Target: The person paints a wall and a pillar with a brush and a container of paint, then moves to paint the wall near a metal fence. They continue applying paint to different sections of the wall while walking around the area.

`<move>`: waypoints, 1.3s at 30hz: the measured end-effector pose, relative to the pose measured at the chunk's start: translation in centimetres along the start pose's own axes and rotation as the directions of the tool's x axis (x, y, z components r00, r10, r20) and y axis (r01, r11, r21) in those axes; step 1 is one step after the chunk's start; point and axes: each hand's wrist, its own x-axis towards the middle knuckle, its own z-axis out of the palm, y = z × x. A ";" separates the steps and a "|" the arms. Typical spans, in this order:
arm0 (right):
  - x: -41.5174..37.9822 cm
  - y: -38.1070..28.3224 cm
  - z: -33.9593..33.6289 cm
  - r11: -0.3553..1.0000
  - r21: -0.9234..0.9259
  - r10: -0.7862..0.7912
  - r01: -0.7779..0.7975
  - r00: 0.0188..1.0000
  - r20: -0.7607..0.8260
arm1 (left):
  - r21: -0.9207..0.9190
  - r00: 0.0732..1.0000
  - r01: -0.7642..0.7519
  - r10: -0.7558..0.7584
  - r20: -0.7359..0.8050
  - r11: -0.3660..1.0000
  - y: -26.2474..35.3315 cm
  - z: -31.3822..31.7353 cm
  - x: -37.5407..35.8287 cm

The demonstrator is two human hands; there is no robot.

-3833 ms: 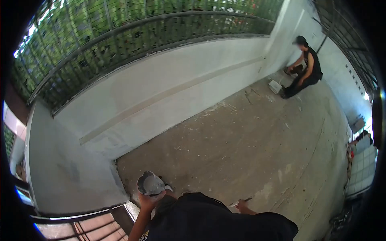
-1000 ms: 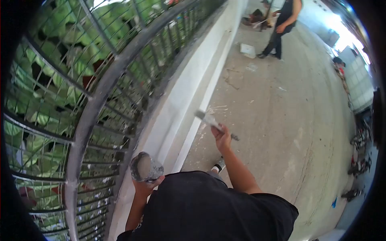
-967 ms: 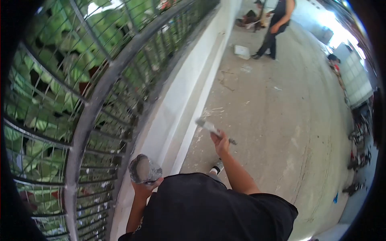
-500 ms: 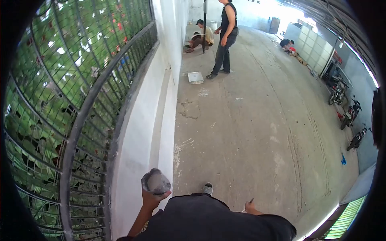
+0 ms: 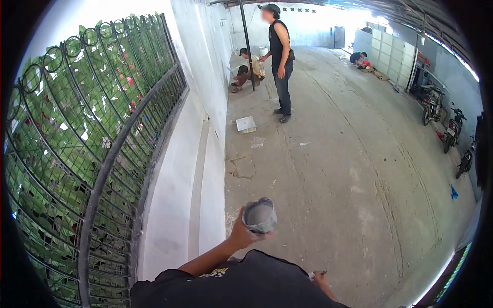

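My left hand [image 5: 240,233] is wrapped round a round grey container [image 5: 260,215] with grey material inside, held out in front of my chest above the floor. Low in the view, my right hand [image 5: 321,280] is closed round a small dark handle [image 5: 323,272], and a pale edge shows beside the fingers. What the handle belongs to is mostly hidden.
A barred metal fence [image 5: 97,195] tops the white wall [image 5: 169,195] on the left. Ahead are a white tray [image 5: 246,124], a pole [image 5: 247,46], a standing person [image 5: 281,56] and a crouching person [image 5: 251,69]. Another person [image 5: 358,57] and motorbikes [image 5: 432,105] are farther right.
My left hand has carried the container rightward and slightly up, away from the wall. The view has tilted up. My right hand stays low, still holding the handle.
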 end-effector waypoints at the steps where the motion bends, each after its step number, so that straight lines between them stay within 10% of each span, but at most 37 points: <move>1: 1.2 1.4 -0.7 0.990 0.135 0.045 -0.043 0.999 -0.014 | -0.021 1.000 -0.016 0.017 0.018 1.000 0.0 0.6 0.7; 5: 6.8 5.9 -3.4 0.931 0.362 0.118 -0.049 0.978 -0.172 | -0.014 0.994 0.079 -0.077 0.082 0.997 -0.4 0.8 2.0; 18: 20.0 -17.8 2.3 0.236 0.807 0.120 -0.541 0.841 0.528 | -0.079 0.928 0.325 -0.333 -0.165 0.943 -8.8 -5.3 12.7; 30: 32.2 -42.1 11.6 -0.447 0.245 -0.259 -0.860 0.386 0.885 | 0.096 0.909 0.310 -0.265 -0.322 0.946 -21.8 -19.2 31.1; 39: 41.2 -54.2 14.2 -0.627 -0.479 -0.667 -0.615 0.105 0.738 | 0.067 0.857 0.351 -0.292 -0.424 0.934 -27.6 -22.1 40.1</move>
